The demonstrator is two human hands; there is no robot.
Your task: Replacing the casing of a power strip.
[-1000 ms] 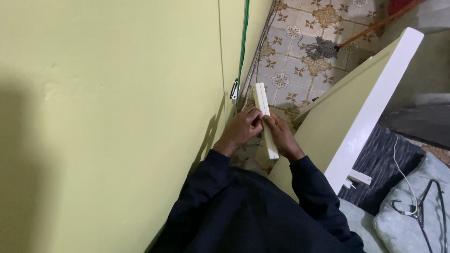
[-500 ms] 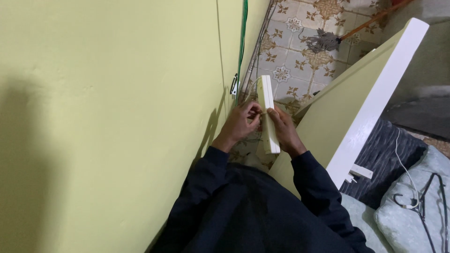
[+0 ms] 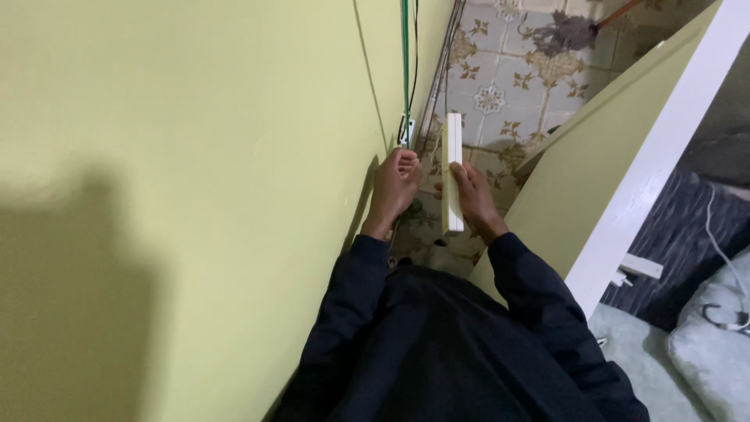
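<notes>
The right hand (image 3: 471,195) grips a long white cable-duct strip (image 3: 451,173) upright above the patterned floor tiles (image 3: 500,94). The left hand (image 3: 397,181), fingers curled and apparently empty, hovers just beside it near the yellow-green wall (image 3: 195,156).

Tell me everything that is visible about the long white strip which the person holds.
The white strip is a long, narrow, flat piece with straight edges, cream-white and smooth, perhaps plastic or painted wood. It points away from the person, over the patterned floor tiles, close to the green wall. The right hand grips its lower half from the side. The left hand is curled beside it, apparently apart from it.
</notes>
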